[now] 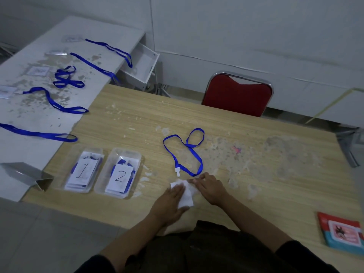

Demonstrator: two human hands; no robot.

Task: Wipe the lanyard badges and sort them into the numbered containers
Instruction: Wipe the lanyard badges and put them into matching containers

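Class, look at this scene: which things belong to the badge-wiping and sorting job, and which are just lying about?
Job: white wipe under left hand; blue lanyard; containers 1 and 2; lanyards on side table.
Lying about: red chair; red-blue packet.

I'm in a plain office room: a wood-grain bench [256,134] before me, a white bench [39,119] alongside, a red padded chair [237,94], bare white walls [256,32].

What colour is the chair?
Red, with a shiny metal frame: the chair shows in the head view.
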